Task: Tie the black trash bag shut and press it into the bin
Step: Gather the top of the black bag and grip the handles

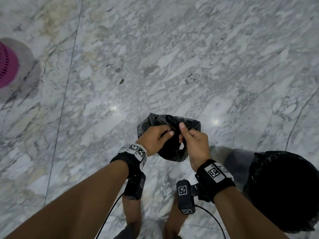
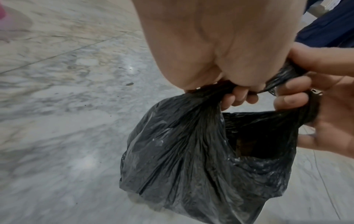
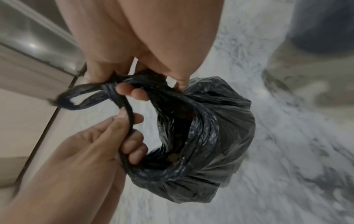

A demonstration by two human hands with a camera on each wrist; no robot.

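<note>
A small black trash bag hangs above the marble floor between my hands, in front of my feet. My left hand grips one twisted handle strand, its fingers curled round it. My right hand pinches the other strand, which ends in a loop. Between the two strands the bag's mouth gapes open, with brownish contents showing inside. The bin, round and lined with black plastic, stands on the floor to my lower right, apart from the bag.
A pink perforated basket stands at the far left. The floor is grey-white marble with a few dark crumbs. A thin cable runs across it at the right. A metal frame shows in the right wrist view.
</note>
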